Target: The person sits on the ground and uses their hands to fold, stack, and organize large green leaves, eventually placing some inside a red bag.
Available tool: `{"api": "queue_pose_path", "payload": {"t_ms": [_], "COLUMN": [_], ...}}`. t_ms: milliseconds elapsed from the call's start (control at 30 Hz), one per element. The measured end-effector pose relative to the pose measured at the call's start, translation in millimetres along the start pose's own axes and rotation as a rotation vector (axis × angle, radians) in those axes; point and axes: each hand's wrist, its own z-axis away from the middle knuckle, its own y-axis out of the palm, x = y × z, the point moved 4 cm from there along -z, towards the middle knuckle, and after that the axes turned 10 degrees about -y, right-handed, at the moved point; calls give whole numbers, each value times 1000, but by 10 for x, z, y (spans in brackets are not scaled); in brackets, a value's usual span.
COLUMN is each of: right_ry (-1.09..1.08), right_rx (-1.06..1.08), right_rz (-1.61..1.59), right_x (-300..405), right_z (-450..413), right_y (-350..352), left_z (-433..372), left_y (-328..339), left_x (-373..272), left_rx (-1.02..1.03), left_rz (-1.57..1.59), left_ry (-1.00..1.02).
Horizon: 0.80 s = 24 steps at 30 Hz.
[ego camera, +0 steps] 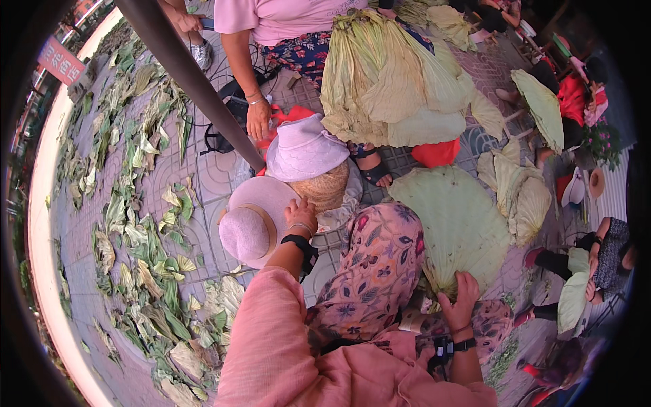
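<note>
My left hand [301,211] rests at the edge of a pink brimmed hat [249,229] with a tan band, fingers pointing away from me. It is beside a woven straw hat [323,188]; whether it grips a brim cannot be told. A pale lilac sun hat [305,147] lies on top of the straw one. On my right, my right hand [460,295] holds the gathered lower end of large, flat, pale green leaves [452,213], probably lotus, which fan out away from me beside my knee. Part of their base is hidden by the fingers.
A person facing me has a big bundle of dried leaves [391,86] on the lap. A dark pole [203,86] slants down beside the hats. Leaf scraps [157,300] litter the paving on the left. More leaves [519,198] lie at right, where other people sit.
</note>
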Motion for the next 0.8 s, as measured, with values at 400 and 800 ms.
{"api": "queue_pose_path", "payload": {"t_ms": [400,800], "right_ry": [2,14], "right_rx": [5,19], "right_rz": [7,15], "right_x": [-24,-67], "right_z": [-19,20], "right_y": [17,61], "left_z": [89,389], "left_y": [-7,316], "left_x": [93,431], "left_rx": [-76,117], "left_rz": [-380,-92], "left_ry": [32,-249]}}
